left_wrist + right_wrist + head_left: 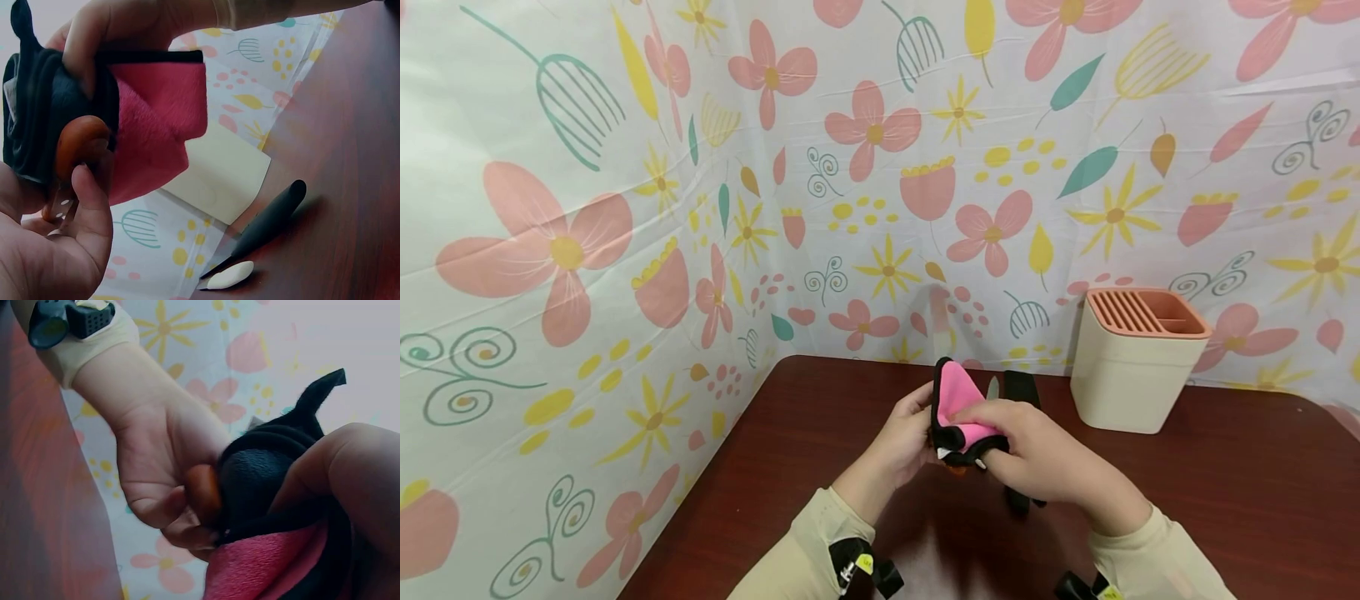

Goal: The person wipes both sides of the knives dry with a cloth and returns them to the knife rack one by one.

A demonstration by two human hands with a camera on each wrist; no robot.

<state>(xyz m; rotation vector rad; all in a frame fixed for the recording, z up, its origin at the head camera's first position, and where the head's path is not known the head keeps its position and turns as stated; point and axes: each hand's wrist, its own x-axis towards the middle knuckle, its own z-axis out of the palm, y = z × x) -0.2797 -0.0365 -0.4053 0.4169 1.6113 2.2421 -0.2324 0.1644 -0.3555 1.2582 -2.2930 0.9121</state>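
Note:
My left hand [897, 442] grips a knife by its brown riveted handle [78, 147]. Its pale blade [942, 323] points upward behind the cloth in the head view. A pink cloth with black edging [958, 392] is bunched against the handle, and my right hand [1048, 450] holds it with the thumb and fingers. The right wrist view shows the handle's rounded brown end [203, 494] beside the dark cloth folds. Much of the left fingers is hidden behind the cloth in the head view.
On the dark red table [760, 467] lie a black-handled utensil [269, 219] and a white-handled one [231, 275]. A cream holder with a slotted coral top [1138, 367] stands at the back right. Flower-patterned sheets [865, 208] line the back and left.

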